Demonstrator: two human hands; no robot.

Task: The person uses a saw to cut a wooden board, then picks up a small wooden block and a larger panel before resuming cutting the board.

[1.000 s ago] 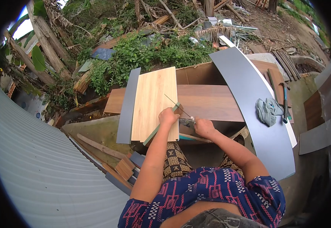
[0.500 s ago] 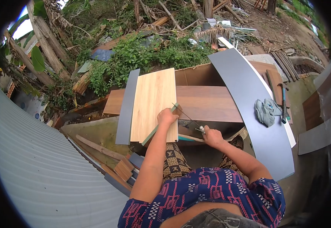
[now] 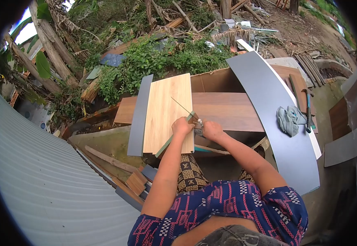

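Note:
My left hand (image 3: 182,126) is closed over a narrow green-edged strip of board (image 3: 167,145), pressing it slantwise on a light wood-grain panel (image 3: 166,98). My right hand (image 3: 213,130) grips the handle of a thin-bladed tool that looks like a narrow saw (image 3: 180,104). Its blade slants up and left across the strip's far end, over the light panel. The handle is mostly hidden by my fingers, with a pale collar showing in front of them. Both hands are close together near the panel's right edge.
A brown plank (image 3: 227,108) lies beneath the light panel. Grey boards flank it, a narrow one (image 3: 139,119) left and a long one (image 3: 264,102) right. A cloth (image 3: 289,121) and a hammer (image 3: 308,110) lie at right. Offcuts (image 3: 135,182) and corrugated sheeting (image 3: 43,176) are at left.
My right hand has moved up and left toward my left hand, pushing the blade farther across the strip and over the light panel. My left hand keeps its hold on the strip.

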